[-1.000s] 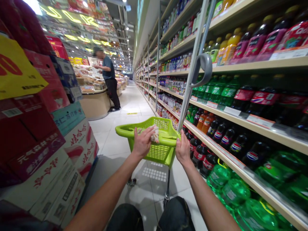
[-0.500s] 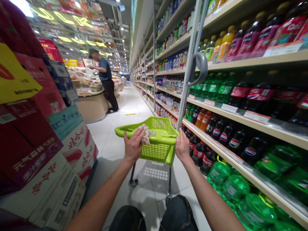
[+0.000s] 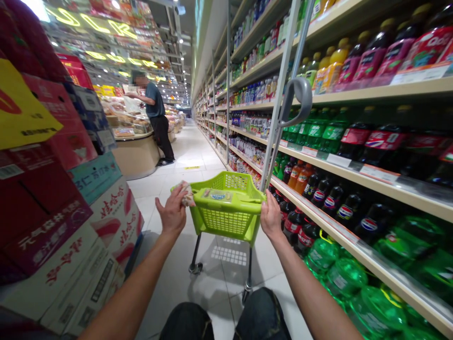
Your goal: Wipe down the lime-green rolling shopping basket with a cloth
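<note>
A small lime-green shopping cart [image 3: 226, 218] stands on the floor in front of my knees. My left hand [image 3: 173, 208] presses a crumpled, patterned cloth [image 3: 187, 193] against the left end of the cart's rim, with the thumb sticking out to the side. At the right corner of the rim, my right hand [image 3: 271, 215] has its fingers closed round the edge. A label [image 3: 216, 194] shows on the flat middle of the handle side, between my hands.
Drink shelves [image 3: 354, 165] run along the right, with a grey loop handle on a pole [image 3: 297, 101] close before them. Stacked cartons [image 3: 116, 208] rise on the left. Further off, a person [image 3: 157, 113] stands beside a round display counter [image 3: 138, 158].
My left hand has slid left along the rim with the cloth, from near the middle to the left end, uncovering the label. My right hand stays at the right corner.
</note>
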`<act>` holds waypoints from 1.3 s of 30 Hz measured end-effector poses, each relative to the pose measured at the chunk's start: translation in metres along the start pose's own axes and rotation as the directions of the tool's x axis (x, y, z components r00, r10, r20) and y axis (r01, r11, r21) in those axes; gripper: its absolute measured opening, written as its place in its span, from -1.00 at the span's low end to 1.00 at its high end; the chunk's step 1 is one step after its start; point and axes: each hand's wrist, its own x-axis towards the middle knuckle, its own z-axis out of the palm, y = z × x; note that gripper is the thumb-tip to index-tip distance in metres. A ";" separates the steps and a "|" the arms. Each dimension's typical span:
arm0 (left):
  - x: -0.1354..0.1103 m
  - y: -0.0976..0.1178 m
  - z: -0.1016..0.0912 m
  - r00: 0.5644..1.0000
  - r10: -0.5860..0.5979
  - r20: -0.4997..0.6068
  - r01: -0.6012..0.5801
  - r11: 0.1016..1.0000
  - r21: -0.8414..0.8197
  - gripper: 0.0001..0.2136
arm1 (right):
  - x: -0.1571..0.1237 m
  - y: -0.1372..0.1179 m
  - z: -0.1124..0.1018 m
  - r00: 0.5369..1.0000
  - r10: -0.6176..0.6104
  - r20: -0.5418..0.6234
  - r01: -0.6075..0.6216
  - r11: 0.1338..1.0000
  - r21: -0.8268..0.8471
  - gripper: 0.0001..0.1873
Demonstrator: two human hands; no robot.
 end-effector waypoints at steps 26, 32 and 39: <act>0.002 0.029 0.009 0.999 0.036 0.024 -0.033 0.995 -0.092 -0.72 | -0.001 0.006 0.000 0.999 0.018 -0.041 -0.016 0.998 0.057 -0.47; -0.002 0.068 0.013 0.941 0.315 0.125 -0.288 0.937 -0.199 -0.71 | 0.001 0.007 0.000 1.000 0.012 -0.015 -0.011 0.999 0.036 -0.47; 0.005 0.066 0.015 0.992 0.080 0.100 -0.067 0.989 -0.133 -0.69 | 0.001 0.005 0.004 0.999 0.016 -0.036 -0.015 0.999 0.039 -0.48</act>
